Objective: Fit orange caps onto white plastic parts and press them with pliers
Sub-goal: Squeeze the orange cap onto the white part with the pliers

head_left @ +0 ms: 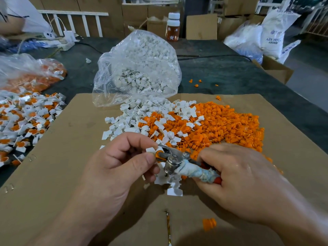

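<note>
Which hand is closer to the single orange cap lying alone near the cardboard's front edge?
Right. The right hand, gripping the pliers, is just beyond the lone orange cap; the left hand, pinching a white part, is farther away, off to the cap's left.

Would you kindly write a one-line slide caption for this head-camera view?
The left hand holds a white part with an orange cap while the right hand clamps pliers on it.

Smooth plastic orange caps (227,125) and white parts (129,119) are heaped on a matt cardboard sheet (71,157). Shiny metal pliers (173,163) are wrapped in frayed cloth at the handle.
</note>
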The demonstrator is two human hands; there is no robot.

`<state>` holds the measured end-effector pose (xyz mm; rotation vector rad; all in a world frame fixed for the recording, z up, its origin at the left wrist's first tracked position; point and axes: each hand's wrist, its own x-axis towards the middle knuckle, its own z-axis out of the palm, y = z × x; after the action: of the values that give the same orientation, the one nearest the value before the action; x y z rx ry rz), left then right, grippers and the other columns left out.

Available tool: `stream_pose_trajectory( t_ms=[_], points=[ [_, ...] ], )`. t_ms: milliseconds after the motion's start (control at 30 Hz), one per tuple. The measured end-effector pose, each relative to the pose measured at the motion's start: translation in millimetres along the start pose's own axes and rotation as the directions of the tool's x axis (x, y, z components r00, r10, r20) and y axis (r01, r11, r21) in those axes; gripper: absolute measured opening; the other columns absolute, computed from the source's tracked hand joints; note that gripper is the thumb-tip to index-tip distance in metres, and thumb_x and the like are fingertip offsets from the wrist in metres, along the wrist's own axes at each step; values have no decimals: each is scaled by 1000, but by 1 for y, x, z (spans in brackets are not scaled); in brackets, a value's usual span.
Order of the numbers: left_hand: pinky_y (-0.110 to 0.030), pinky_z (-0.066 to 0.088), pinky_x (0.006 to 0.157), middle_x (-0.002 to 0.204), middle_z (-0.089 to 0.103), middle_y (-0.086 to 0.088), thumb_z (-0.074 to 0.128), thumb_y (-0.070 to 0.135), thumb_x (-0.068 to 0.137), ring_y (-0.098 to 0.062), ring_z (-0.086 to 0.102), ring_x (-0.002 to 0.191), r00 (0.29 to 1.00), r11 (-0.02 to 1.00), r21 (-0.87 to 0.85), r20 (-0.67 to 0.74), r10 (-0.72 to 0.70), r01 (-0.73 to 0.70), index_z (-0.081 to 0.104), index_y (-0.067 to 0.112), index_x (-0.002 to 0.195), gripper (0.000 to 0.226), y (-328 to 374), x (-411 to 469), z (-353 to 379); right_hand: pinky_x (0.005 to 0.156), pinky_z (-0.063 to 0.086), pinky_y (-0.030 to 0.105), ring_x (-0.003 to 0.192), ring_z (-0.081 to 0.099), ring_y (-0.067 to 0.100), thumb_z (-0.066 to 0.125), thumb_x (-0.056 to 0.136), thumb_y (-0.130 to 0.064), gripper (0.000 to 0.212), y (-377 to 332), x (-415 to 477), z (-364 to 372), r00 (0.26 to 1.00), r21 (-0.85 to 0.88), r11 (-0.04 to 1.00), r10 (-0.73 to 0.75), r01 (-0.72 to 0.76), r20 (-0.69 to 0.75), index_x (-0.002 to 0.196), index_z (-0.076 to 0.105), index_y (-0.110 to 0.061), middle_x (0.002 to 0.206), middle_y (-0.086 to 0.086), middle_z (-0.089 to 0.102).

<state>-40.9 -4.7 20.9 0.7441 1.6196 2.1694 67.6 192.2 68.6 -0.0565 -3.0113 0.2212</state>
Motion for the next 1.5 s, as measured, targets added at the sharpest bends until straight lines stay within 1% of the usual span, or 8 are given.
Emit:
stream_pose_trajectory(
  t_ms=[367,600,900,1067,1200,1333,1433,1500],
  points=[
    [-22,54,60,74,68,-9,85,33,69,-16,66,66,1000,1000,-18,-17,7,-7,74,17,92,31,4,-2,1,47,39,32,58,47,13,43,78,-50,29,-1,0,7,994,21,1000,-15,17,-110,68,56,-26,61,-10,49],
    [-21,52,53,65,66,-10,70,3,82,-16,63,57,970,993,61,-229,-87,103,74,20,79,18,3,2,4,67,44,31,80,52,14,42,77,-73,56,10,10,13,991,-16,998,54,-56,-126,100,66,-28,86,-12,61],
    [-23,49,48,65,67,-14,73,8,76,-18,62,55,938,947,64,-177,-299,314,73,21,76,14,-6,-1,19,94,32,38,113,38,18,27,73,-80,77,17,24,20,979,-206,957,199,-202,-37,131,46,-34,120,-8,50],
    [-26,52,52,67,70,-13,68,12,82,-22,66,58,951,952,139,-190,-243,271,72,25,80,13,-6,-3,20,80,44,39,96,55,19,46,86,-59,47,-4,17,18,957,-9,999,-34,32,-287,107,64,-21,101,-4,62],
    [-44,60,61,68,71,-7,73,34,74,-22,68,61,986,955,270,-139,-90,126,72,28,87,14,-5,-10,23,62,41,33,70,53,18,45,96,-36,28,-21,15,22,950,-43,978,-208,203,-234,87,65,-19,76,-5,57],
    [-20,53,54,66,68,-3,66,33,84,-11,65,57,999,965,262,-40,21,-10,74,29,92,12,-1,-12,23,61,45,34,68,51,16,43,97,-31,28,-19,12,21,955,22,981,-184,194,-233,85,65,-17,75,-4,56],
    [-25,50,54,67,67,2,64,57,75,-14,63,57,997,941,331,-53,-52,67,71,34,98,33,-4,-10,17,61,43,31,68,50,16,49,98,-25,23,-19,11,24,947,-2,974,-220,226,-233,84,65,-16,76,-3,56],
    [-32,47,48,68,66,-6,66,57,75,-26,61,53,989,963,229,0,-145,141,69,27,95,37,-6,-10,16,60,44,31,69,50,15,48,98,-25,23,-19,11,23,946,16,973,-219,230,-239,86,65,-15,78,-3,56]
  ],
)
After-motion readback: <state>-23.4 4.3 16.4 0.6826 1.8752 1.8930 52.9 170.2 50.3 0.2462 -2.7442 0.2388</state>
